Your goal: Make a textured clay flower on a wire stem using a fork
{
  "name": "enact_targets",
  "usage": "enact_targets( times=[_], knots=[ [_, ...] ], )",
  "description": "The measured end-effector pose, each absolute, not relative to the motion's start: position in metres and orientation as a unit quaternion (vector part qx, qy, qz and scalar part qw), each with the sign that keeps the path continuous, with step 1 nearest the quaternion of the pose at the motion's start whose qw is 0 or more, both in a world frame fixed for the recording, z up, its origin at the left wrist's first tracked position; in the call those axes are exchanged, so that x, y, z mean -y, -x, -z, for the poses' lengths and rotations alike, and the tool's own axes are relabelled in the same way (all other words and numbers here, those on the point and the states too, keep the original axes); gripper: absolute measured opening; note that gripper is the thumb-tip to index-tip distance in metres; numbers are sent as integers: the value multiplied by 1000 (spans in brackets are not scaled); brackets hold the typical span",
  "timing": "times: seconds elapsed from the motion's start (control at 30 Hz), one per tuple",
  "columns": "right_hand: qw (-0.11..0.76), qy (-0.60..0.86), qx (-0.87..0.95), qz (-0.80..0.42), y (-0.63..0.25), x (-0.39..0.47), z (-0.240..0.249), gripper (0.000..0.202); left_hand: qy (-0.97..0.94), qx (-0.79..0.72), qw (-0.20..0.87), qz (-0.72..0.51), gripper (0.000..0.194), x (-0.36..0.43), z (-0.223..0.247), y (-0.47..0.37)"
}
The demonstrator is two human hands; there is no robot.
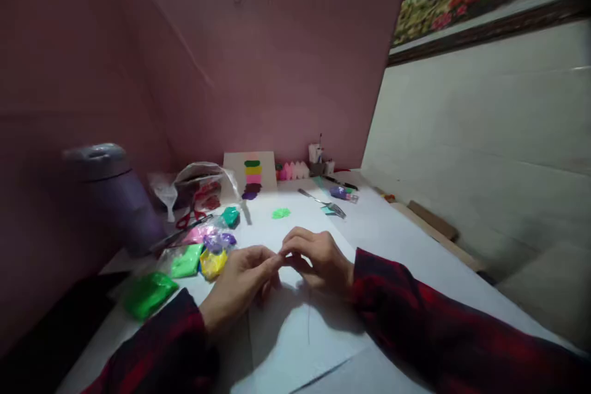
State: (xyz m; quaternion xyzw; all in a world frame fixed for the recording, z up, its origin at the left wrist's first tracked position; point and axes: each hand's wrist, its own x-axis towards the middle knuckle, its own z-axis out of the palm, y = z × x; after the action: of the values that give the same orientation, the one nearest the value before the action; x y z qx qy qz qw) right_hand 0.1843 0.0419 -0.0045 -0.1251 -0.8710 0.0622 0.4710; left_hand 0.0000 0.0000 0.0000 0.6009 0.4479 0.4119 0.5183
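**Two bare hands meet at the fingertips over white paper**

Two hands work low over the white paper [295, 345], the left hand [242, 286] and the right hand [321, 258] touching at the fingertips. Both are narrowed to a pinch, fingers curled; whether anything small sits between them, I cannot tell. Two dark red plaid sleeves [415, 314] cover the forearms.

Clock directions run from where the fingertips meet. One flat light-green piece [281, 213] lies on the paper at 12 o'clock, apart from both hands.

Six coloured packets lie to the left: one teal packet [231, 217] at 10 o'clock; one pink packet [197, 234] and one purple packet [219, 242] between 9 and 10; one yellow packet [213, 265] and one light-green packet [187, 260] at 9; one dark-green packet [150, 295] between 8 and 9. A bit of blue shows beside the yellow one.

Farther off at 10 o'clock are one pair of red-handled scissors [183, 220] and one blurred, tilted bottle [122, 197].

One card [235, 180] with five colour patches leans at 11 o'clock. At 1 o'clock lie one fork [332, 207] and, beyond it, two dark pens [349, 186].
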Motion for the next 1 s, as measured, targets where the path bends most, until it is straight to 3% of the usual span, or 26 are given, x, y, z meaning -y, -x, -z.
enact_targets(
  times=[0.63,1.0],
  knots=[
    [485,134,861,-74,-186,-44,9,14,-550,-454,540,-447,47,2,-5,-3],
    [474,122,860,-145,-186,-35,2,20,-550,-462,529,-451,45,0,-3,-2]
  ],
)
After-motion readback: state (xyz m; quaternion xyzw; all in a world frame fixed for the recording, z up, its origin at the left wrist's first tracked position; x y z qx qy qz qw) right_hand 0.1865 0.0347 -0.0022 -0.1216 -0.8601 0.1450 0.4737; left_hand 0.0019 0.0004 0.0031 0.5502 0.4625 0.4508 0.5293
